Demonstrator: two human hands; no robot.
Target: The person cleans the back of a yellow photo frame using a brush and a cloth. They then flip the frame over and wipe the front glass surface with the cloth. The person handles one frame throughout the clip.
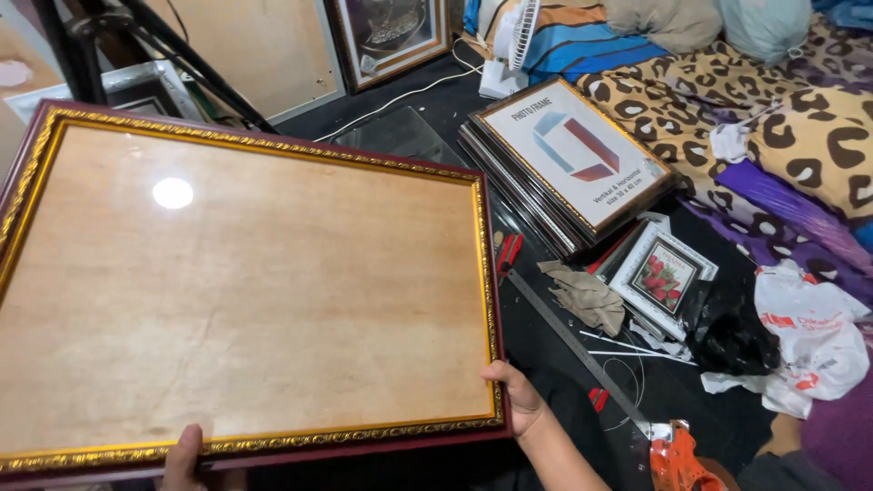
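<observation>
- Head view: large gilt picture frame is filling the left, glass and brown backing already seated inside.
- Left hand is gripping its bottom edge at 6 o'clock; fingers hidden underneath.
- Right hand is clasping the 4 o'clock corner.
- Stacked frames are lying unhandled at 1 o'clock on the floor.

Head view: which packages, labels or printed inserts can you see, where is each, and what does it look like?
Printed insert sheet: in the top frame of the stack, upper middle; white, blue and red emblem, dark lettering.
Small white frame: just below the stack; picture of red berries.
White plastic bag: far right on the floor; crumpled, red print.
</observation>
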